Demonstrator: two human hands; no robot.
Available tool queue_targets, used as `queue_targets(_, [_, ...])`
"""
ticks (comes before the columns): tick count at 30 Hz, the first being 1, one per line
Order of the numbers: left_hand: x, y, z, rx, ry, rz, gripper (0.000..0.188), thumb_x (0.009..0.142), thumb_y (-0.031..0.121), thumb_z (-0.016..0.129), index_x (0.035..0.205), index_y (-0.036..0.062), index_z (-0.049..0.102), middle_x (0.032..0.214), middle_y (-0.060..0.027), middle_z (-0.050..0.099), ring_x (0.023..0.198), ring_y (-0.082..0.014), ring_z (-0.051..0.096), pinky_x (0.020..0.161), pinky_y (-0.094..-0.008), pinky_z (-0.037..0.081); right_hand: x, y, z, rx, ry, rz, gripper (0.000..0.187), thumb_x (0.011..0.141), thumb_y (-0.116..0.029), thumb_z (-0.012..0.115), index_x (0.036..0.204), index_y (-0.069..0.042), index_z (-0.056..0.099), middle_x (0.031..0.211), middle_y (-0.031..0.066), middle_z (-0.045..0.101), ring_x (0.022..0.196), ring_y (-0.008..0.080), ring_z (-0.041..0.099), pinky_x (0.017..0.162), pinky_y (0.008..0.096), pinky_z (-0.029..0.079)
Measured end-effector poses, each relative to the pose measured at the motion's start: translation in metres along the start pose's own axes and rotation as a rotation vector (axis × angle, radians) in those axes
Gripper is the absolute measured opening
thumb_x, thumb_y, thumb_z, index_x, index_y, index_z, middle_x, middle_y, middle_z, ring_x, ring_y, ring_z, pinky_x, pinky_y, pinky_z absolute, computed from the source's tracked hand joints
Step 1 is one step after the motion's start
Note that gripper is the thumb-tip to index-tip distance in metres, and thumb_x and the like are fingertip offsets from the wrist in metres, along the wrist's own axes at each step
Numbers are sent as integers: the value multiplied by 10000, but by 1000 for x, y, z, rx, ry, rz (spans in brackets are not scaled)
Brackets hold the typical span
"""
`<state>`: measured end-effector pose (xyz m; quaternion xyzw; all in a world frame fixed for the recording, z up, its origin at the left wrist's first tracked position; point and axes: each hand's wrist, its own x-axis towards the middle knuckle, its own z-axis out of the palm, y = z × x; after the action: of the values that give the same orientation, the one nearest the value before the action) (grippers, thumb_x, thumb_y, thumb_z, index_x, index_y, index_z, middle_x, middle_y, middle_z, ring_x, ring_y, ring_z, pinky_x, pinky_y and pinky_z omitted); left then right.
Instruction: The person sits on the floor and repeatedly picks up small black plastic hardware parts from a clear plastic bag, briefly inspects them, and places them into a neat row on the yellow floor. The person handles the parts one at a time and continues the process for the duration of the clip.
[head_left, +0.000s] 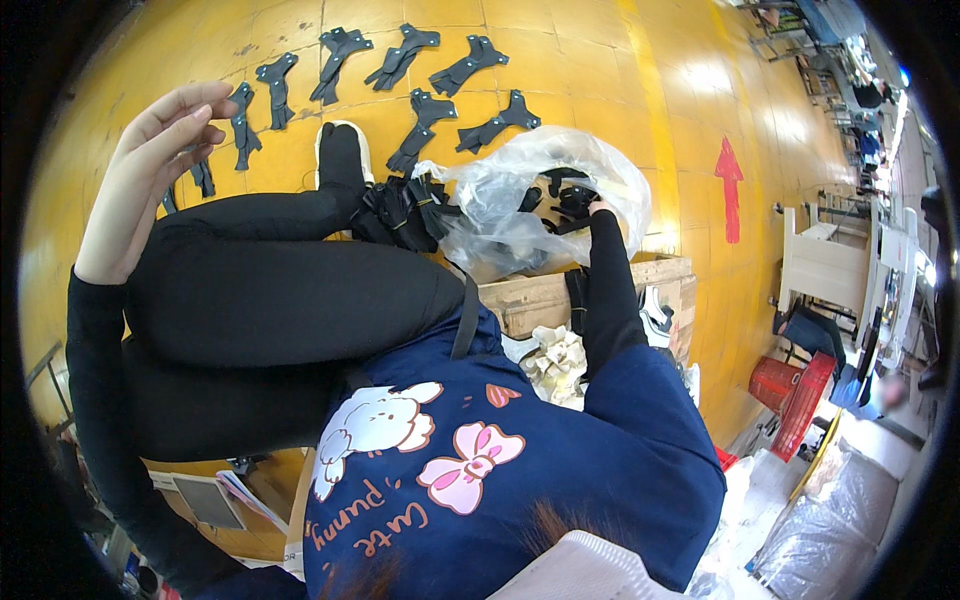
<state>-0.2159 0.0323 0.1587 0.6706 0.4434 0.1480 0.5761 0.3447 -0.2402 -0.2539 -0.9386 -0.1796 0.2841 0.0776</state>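
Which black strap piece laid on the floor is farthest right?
The black strap piece just above the clear bag in the picture: one end reaches farther right than all the others.

A navy-blue cloth top [590, 460] (white cartoon animal [405, 420] and pink bow [476, 464] printed on it) went over long black sleeves [612, 285], with black trousers [280, 300].

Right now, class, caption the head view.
Right hand at open clear plastic bag, left hand raised, black straps on yellow floor.
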Motion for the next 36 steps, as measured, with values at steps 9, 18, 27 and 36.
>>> queue_targets(9, [11, -16, -10, -2, 0, -21, 306, 932, 292, 519, 1159, 102, 598, 1094, -42, 631, 993, -119, 558, 966, -265, 395, -9, 20, 23, 529, 16, 182, 304, 751, -329, 666, 832, -108, 474, 640, 74, 479, 511, 176, 459, 462, 333, 329])
queue_targets(18, [19, -22, -8, -9, -18, -51, 294, 941, 258, 496, 1167, 81, 557, 1027, 11, 593, 960, -74, 517, 947, -237, 359, 18, 46, 65, 725, -99, 343, 332, 721, -346, 699, 608, -130, 474, 444, 6, 334, 339, 141, 324, 323, 317, 216])
queue_targets(27, [5, -6, 5, 167, -46, 113, 273, 938, 210, 493, 1126, 31, 577, 978, -15, 605, 947, -82, 534, 885, -230, 401, -134, -67, 14, 1327, -382, 75, 326, 871, -233, 559, 1175, -184, 452, 937, 43, 591, 759, 195, 590, 581, 351, 517])
queue_targets(36, [-10, -7, 59, 449, -246, 668, 401, 774, 51, 636, 1164, 31, 544, 1168, -132, 549, 1110, -295, 514, 963, -360, 395, -328, -275, -41, 1184, -1026, -417, 279, 857, -164, 588, 1080, 0, 555, 913, 63, 612, 768, 137, 631, 668, 273, 527])
